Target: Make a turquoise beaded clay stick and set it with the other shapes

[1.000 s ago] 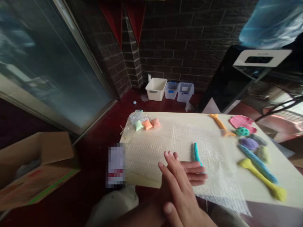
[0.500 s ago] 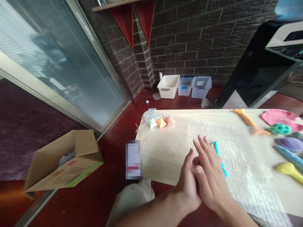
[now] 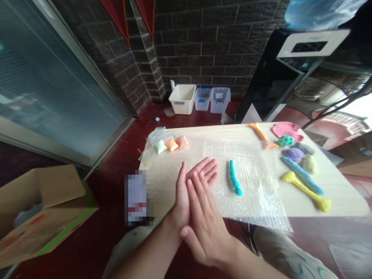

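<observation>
My left hand (image 3: 182, 193) is turned palm up with its fingers stretched out and the thumb raised. Across its palm lies my right hand (image 3: 205, 221), fingers straight and flat, thumb apart. The palms touch, and whether anything sits between them is hidden. Just right of the hands, a turquoise strand of clay beads (image 3: 233, 176) lies on a sheet of bubble wrap (image 3: 250, 166). The beads run in a slightly bent line, with the biggest at the near end. Both hands are above the near edge of the pale table (image 3: 348, 201).
Small packets of coloured clay (image 3: 171, 144) lie at the table's far left. On the right are an orange bone-shaped piece (image 3: 262, 135), a yellow one (image 3: 306, 191), a blue roll (image 3: 302, 175) and several other clay lumps. A cardboard box (image 3: 61, 217) stands at left, plastic bins (image 3: 182, 100) beyond.
The view has swung right, bringing more of the table in. My right hand has slid back along the left palm toward the wrist, exposing the left fingers.
</observation>
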`<state>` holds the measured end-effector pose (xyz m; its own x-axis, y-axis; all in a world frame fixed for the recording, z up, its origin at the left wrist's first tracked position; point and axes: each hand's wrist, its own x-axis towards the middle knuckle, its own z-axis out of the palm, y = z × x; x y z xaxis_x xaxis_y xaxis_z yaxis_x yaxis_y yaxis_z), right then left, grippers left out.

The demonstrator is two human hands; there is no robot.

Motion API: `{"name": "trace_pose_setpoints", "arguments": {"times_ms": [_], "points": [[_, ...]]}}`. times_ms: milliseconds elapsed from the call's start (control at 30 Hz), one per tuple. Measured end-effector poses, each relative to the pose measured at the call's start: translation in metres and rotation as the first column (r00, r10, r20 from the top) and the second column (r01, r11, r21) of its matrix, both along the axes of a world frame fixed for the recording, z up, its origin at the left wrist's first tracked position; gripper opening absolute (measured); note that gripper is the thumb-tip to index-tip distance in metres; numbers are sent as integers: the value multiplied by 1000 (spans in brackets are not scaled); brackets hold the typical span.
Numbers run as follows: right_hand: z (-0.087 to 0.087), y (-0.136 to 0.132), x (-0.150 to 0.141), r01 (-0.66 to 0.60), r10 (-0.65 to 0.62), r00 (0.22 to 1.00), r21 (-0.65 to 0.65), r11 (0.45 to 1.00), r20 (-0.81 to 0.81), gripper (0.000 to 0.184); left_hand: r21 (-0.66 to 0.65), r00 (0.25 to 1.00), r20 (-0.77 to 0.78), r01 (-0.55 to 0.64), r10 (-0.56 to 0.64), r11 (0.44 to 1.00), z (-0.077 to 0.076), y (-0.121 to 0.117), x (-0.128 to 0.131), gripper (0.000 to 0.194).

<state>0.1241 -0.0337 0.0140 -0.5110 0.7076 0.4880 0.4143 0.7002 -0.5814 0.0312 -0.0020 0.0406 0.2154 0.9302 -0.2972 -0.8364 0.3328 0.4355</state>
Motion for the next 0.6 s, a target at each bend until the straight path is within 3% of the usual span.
{"name": "trace_pose_setpoints", "arguments": {"times_ms": [100,200,333,433,600], "points": [[5,-7,-1,-83,66,983,-94,992,-172,79,-1,997,-54,50,-50,999,-2,4,-4,66],[7,3,12,-37,-70,910,-249,968,-408,69,-66,996,-77,38,-43,997,-3,2,2,53],[3,15,22,-6,-236,803,-403,915,-548,68,-148,997,33,73,-69,986,-2,0,9,45],[-1,18,18,73,-303,769,-392,917,-564,66,-204,994,88,83,-66,975,-10,-5,20,48],[7,29,15,130,-261,830,-285,950,-493,61,-412,986,100,161,-131,897,-32,-25,52,56]]}}
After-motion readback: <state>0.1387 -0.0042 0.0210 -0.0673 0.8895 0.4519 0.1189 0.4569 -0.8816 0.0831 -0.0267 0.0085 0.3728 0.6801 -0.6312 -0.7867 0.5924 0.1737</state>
